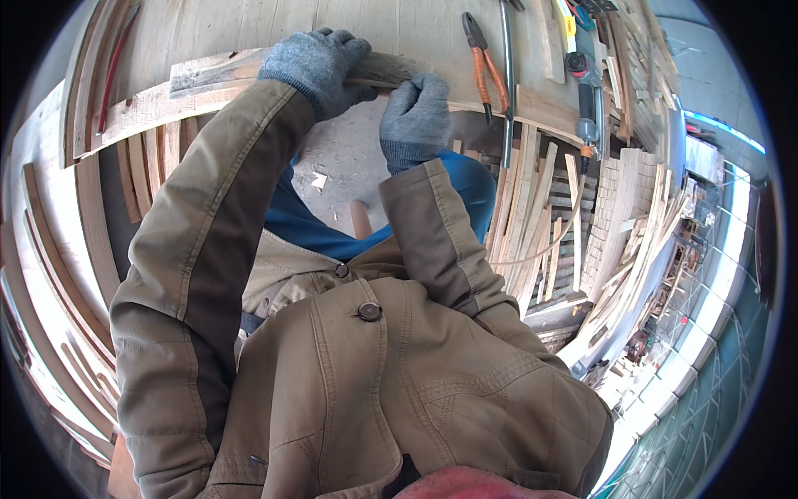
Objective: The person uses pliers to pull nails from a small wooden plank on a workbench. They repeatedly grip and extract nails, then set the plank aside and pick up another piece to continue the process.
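A weathered wooden board (218, 73) lies along the near edge of the wooden workbench (399, 29). My left hand (320, 71), in a grey knitted glove, is closed over the board's middle, its fingers on the far side and its thumb at the near edge. Close to the board's right end is my right hand (416, 123), also gloved and curled into a fist. Whatever it may hold is hidden by the fingers. To its right lie pincers with orange handles (482, 66) and a long metal bar (508, 83).
A red rod (116, 71) lies on the bench's left part. A power tool (587, 96) rests at the right. Wood strips (532, 200) stand below the bench edge, with more stacked lumber (628, 200) beyond. Wood scraps (319, 180) litter the floor between my knees.
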Demonstrator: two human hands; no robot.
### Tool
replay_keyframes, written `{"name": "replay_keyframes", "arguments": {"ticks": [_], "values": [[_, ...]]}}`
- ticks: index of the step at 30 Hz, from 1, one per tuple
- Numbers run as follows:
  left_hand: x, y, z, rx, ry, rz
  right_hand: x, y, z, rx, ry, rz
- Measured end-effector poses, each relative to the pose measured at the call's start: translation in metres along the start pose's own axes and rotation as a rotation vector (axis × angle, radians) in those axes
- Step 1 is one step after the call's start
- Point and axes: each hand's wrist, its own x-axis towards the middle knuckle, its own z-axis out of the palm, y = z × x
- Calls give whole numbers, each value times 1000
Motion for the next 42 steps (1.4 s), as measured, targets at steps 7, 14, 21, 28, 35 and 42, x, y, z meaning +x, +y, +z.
{"name": "replay_keyframes", "arguments": {"ticks": [7,14,21,28,35,42], "values": [[4,1,-4,-23,-77,-19,-3,-5,1,-47,-35,65],[1,0,-5,-33,-52,-18,-3,-6,-8,68,-77,49],[0,1,-7,-46,-51,-14,-3,3,-22,70,-151,-98],[0,0,-9,-74,-54,-25,1,-3,-33,35,-189,34],[-1,-1,-3,-78,-13,-27,17,4,-38,-62,-320,316],[-1,-2,-5,-87,-24,-9,27,15,-52,-139,-440,318]]}}
